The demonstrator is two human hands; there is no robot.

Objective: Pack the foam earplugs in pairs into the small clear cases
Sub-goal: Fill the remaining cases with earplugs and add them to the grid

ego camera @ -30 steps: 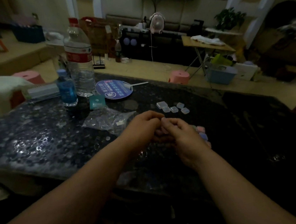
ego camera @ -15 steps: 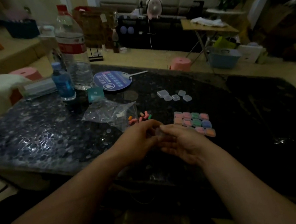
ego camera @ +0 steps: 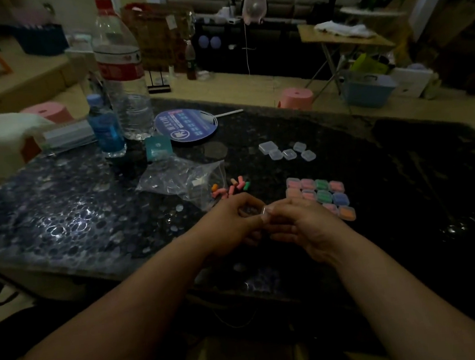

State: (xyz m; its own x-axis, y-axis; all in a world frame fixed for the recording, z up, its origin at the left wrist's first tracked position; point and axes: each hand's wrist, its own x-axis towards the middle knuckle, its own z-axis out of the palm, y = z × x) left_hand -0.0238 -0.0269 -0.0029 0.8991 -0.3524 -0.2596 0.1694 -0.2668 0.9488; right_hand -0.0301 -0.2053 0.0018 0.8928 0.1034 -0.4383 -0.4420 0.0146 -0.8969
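My left hand point(ego camera: 229, 224) and my right hand point(ego camera: 301, 223) meet above the near part of the dark table, fingertips together around a small clear case point(ego camera: 258, 212) that both pinch. Several loose foam earplugs point(ego camera: 230, 189), pink, orange and green, lie just beyond my left hand. To the right of my right hand sits a block of several filled cases point(ego camera: 319, 193) with pink, green, blue and orange earplugs inside. Farther back lie several empty clear cases point(ego camera: 287, 152). What is inside the held case is hidden by my fingers.
A clear plastic bag point(ego camera: 181, 178) lies left of the loose earplugs. Behind it stand a teal card point(ego camera: 158, 147), a round blue fan point(ego camera: 186, 125), a small blue bottle point(ego camera: 105, 125) and a tall water bottle point(ego camera: 121, 69). The table edge point(ego camera: 65, 272) runs near my forearms.
The view has tilted down and both hands have drawn back toward me, uncovering the loose earplugs and the filled cases. The fingertips stay together on the small case.
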